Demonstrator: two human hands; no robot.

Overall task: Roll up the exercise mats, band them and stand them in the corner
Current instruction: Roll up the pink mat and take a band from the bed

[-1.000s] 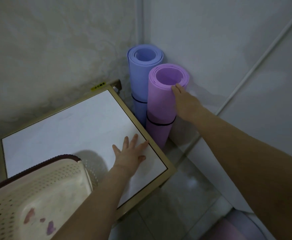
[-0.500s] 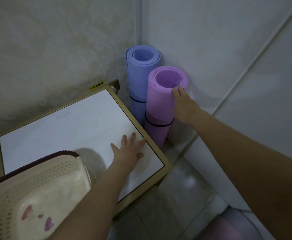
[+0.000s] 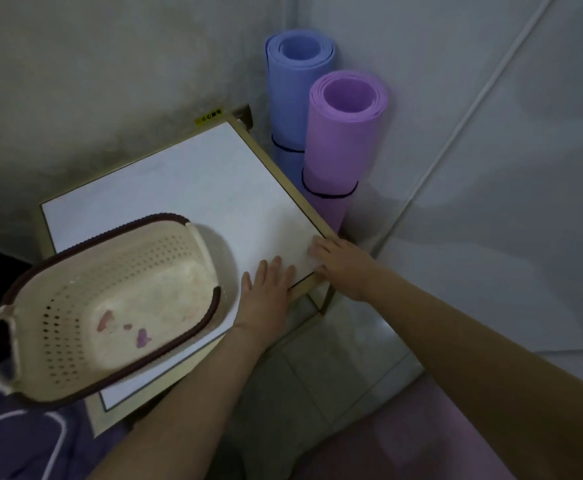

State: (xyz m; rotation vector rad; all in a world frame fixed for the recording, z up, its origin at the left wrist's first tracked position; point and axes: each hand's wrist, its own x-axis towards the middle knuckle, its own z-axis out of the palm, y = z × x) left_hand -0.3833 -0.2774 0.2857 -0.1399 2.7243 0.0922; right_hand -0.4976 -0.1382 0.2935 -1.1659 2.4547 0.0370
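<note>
Two mats already stand on end on the floor where the walls meet, just off the right edge of the white, gold-framed counter (image 3: pixel 196 188): the blue rolled foam mat (image 3: pixel 293 98) deepest in the corner, and the purple rolled foam mat (image 3: pixel 342 143) touching it in front. Their long axes are upright, and each has a thin black band (image 3: pixel 328 195) round its lower half. Both lie ahead of you, well apart from your hands, with your right hand (image 3: pixel 343 268) the nearer. That hand rests released on the counter's near right corner, fingers loosely laid, holding nothing. Your left hand (image 3: pixel 269 296) lies flat and spread just beside it, next to the cream perforated plastic basket (image 3: pixel 127 271). The task looks finished.
</note>
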